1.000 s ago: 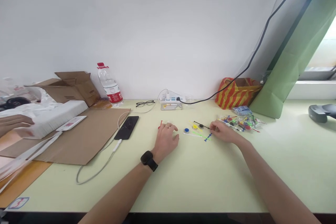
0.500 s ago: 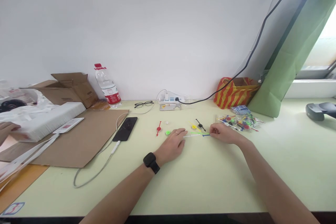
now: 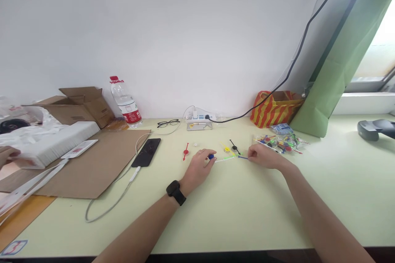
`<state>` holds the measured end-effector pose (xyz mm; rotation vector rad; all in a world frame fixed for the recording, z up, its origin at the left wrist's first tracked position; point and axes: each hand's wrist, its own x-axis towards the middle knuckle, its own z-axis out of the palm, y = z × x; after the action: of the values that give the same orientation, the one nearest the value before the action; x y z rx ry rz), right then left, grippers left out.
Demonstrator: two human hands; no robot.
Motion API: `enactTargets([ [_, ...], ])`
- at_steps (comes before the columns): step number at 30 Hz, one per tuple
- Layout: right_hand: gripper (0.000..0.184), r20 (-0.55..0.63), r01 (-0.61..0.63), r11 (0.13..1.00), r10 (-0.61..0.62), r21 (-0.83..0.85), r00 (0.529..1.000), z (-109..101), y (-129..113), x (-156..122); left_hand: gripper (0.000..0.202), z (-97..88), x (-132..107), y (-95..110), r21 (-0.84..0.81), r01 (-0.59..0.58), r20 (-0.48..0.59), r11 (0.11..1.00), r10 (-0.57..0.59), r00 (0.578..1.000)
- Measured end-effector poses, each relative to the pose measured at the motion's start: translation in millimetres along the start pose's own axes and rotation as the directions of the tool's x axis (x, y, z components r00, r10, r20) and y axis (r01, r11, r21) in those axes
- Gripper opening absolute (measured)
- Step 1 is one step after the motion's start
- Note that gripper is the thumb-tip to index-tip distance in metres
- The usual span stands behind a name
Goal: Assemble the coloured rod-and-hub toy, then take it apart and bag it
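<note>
While the left hand (image 3: 199,165) rests on the pale green table (image 3: 234,209), its thumb and forefinger close on a small blue disc (image 3: 211,156). The disc sits at the near end of a white stick (image 3: 219,160), which lies in line with a green stick (image 3: 228,158). The right hand (image 3: 263,157) is loosely curled, fingertips meeting the end of a thin blue stick (image 3: 242,157) (whether they actually pinch it I cannot tell). Just behind the sticks lie a yellow piece (image 3: 227,148) and a black piece (image 3: 235,147); a red piece (image 3: 185,151) lies left of the left hand. A clear bag of coloured parts (image 3: 282,143) sits just beyond the right hand. A phone (image 3: 146,152) lies well to the left, on the edge of a cardboard sheet (image 3: 92,164).
</note>
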<state>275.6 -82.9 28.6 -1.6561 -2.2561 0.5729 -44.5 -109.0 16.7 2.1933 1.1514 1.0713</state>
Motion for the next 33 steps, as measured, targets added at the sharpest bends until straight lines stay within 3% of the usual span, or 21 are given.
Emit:
enactTargets([
  [4, 0.007, -0.031, 0.001, 1.0, 0.0, 0.012, 1.0, 0.9, 0.8, 2.1, 0.018, 1.2, -4.6, 5.9, -0.112, -0.017, 0.156, 0.994, 0.034, 0.987],
  [8, 0.017, -0.17, 0.024, 1.0, -0.021, 0.018, 0.985, 6.6, -5.3, 5.7, 0.017, 2.6, -8.2, 7.6, -0.134, -0.047, 0.259, 0.99, 0.081, 0.962],
  [13, 0.038, -0.224, 0.142, 0.99, -0.134, 0.021, 0.965, 17.5, -16.1, 7.1, 0.021, 0.8, -8.4, 9.8, -0.054, -0.039, 0.277, 0.998, 0.053, 0.96],
  [20, 0.041, -0.161, 0.194, 0.98, -0.198, -0.038, 0.967, 32.0, -21.2, 9.0, 0.03, 2.9, -10.1, 7.5, 0.001, -0.132, 0.316, 0.991, 0.125, 0.94],
  [33, 0.023, -0.225, 0.046, 0.979, -0.091, -0.197, 0.97, 41.6, -47.2, 19.8, 0.034, 7.3, -9.6, 7.5, -0.015, -0.155, 0.299, 0.988, 0.152, 0.942],
])
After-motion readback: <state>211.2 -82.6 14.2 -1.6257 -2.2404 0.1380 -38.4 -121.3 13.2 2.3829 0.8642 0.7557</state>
